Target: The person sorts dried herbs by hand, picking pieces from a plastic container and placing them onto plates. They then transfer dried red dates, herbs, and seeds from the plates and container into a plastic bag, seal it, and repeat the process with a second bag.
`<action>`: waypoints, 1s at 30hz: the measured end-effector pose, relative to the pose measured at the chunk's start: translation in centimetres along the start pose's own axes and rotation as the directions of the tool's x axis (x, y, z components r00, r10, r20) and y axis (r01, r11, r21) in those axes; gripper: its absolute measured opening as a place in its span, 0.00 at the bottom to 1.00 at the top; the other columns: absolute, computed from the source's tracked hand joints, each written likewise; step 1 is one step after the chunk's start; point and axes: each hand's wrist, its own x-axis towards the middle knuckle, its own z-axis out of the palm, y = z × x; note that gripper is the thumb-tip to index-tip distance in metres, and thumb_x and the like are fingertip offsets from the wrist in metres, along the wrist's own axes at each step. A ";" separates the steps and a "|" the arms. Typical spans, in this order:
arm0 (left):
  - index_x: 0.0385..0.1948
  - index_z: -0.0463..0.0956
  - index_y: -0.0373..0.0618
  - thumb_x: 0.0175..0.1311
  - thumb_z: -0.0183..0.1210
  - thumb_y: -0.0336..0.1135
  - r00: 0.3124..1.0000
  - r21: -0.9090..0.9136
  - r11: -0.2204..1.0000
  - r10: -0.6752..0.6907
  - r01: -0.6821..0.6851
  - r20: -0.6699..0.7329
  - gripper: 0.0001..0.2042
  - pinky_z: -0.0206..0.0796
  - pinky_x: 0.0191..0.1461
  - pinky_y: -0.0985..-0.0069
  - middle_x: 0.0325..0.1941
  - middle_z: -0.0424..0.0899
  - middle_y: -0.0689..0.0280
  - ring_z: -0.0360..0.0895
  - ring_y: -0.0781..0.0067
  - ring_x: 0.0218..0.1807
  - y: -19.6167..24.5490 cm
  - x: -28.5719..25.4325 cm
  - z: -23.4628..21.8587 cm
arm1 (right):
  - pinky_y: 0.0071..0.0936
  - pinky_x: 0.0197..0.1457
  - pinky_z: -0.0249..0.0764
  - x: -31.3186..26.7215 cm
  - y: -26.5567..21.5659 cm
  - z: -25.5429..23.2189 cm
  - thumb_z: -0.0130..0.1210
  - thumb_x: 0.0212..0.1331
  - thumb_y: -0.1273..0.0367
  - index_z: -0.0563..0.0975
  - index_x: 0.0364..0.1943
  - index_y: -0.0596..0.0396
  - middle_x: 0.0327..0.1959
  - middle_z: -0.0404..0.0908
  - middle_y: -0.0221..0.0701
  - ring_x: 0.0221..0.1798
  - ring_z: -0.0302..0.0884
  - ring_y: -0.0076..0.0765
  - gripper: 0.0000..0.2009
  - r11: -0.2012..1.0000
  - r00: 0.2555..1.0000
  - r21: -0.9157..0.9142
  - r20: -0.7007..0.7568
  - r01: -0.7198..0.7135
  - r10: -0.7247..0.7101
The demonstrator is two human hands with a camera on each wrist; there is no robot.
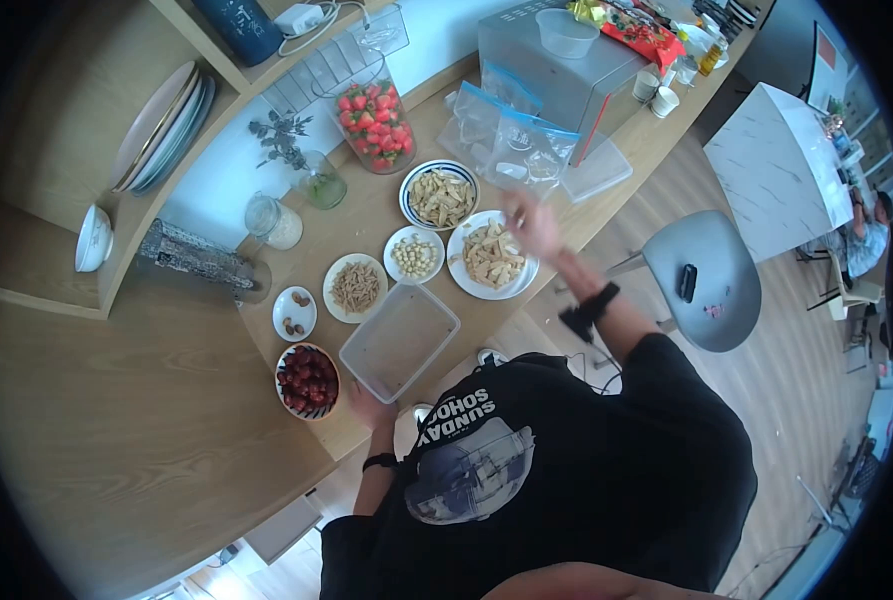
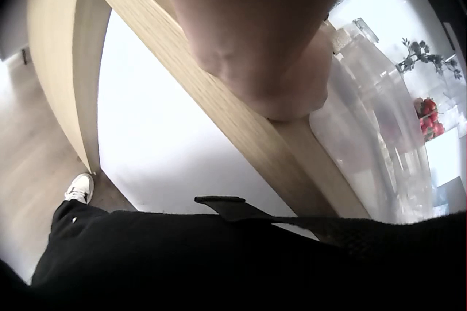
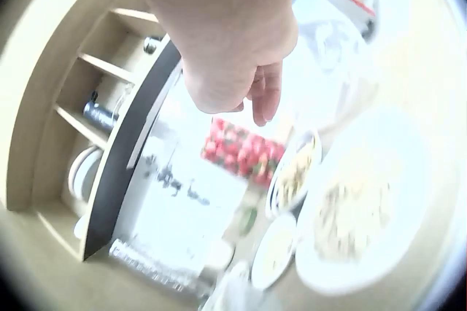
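Note:
My left hand (image 1: 371, 408) rests at the table's front edge, against the near left end of a clear rectangular plastic container (image 1: 401, 345). In the left wrist view the wrist hides most of its fingers. My right hand (image 1: 533, 225), blurred in the head view, is raised over the far right side of a white plate (image 1: 529, 279) of pale cut strips. Its fingers (image 3: 268, 99) hang loosely bent in the right wrist view, and nothing shows between them. A blue-rimmed bowl (image 1: 404, 205) of similar pale pieces stands just beyond the plate.
Small plates hold pale round pieces (image 1: 413, 256), thin brown strips (image 1: 355, 288) and several nuts (image 1: 294, 325). Dark red fruit (image 1: 308, 380) fills a bowl at left. Behind are a strawberry container (image 1: 376, 128), glass jars (image 1: 274, 222) and zip bags (image 1: 528, 150). A grey chair (image 1: 711, 270) stands right.

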 end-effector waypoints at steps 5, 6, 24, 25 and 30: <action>0.37 0.74 0.41 0.65 0.53 0.40 0.999 -0.054 0.998 -0.036 0.035 -0.024 0.11 0.62 0.52 0.49 0.37 0.74 0.50 0.71 0.42 0.45 0.9 0.3 -1.0 | 0.47 0.45 0.79 8.7 5.8 -4.6 0.61 0.56 0.68 0.71 0.60 0.55 0.43 0.83 0.46 0.43 0.84 0.51 0.25 0.908 0.955 -0.409 -0.295 -0.090 -0.038; 0.37 0.74 0.41 0.65 0.53 0.40 0.998 -0.059 0.998 -0.019 0.015 -0.056 0.11 0.62 0.52 0.49 0.37 0.74 0.50 0.71 0.42 0.45 0.9 0.1 -0.8 | 0.43 0.43 0.80 9.4 6.3 -5.2 0.61 0.56 0.68 0.71 0.61 0.54 0.42 0.84 0.43 0.39 0.84 0.48 0.26 0.817 0.958 -0.567 -0.279 -0.110 -0.065; 0.24 0.73 0.39 0.66 0.63 0.36 0.926 -0.508 0.818 -0.365 0.268 -0.099 0.13 0.68 0.29 0.69 0.23 0.78 0.58 0.75 0.65 0.24 2.1 -7.0 -3.6 | 0.51 0.64 0.69 11.0 11.5 -6.3 0.69 0.49 0.62 0.68 0.63 0.52 0.56 0.80 0.44 0.62 0.74 0.52 0.35 0.801 0.964 -0.583 0.109 -0.136 0.242; 0.24 0.73 0.39 0.66 0.63 0.36 0.924 -0.506 0.818 -0.371 0.276 -0.096 0.13 0.68 0.29 0.69 0.23 0.78 0.58 0.75 0.65 0.24 2.1 -7.6 -3.8 | 0.50 0.65 0.69 10.6 12.4 -6.3 0.69 0.48 0.61 0.69 0.63 0.53 0.56 0.80 0.46 0.61 0.75 0.54 0.35 0.876 0.996 -0.474 -0.017 -0.088 0.091; 0.25 0.75 0.38 0.65 0.62 0.36 0.934 -0.463 0.827 -0.357 0.317 0.003 0.12 0.69 0.31 0.68 0.22 0.78 0.60 0.77 0.64 0.26 2.1 -7.6 -4.5 | 0.49 0.66 0.68 10.7 12.9 -4.8 0.67 0.52 0.60 0.73 0.61 0.49 0.56 0.80 0.44 0.63 0.73 0.54 0.30 0.836 0.992 -0.535 -0.018 -0.118 0.128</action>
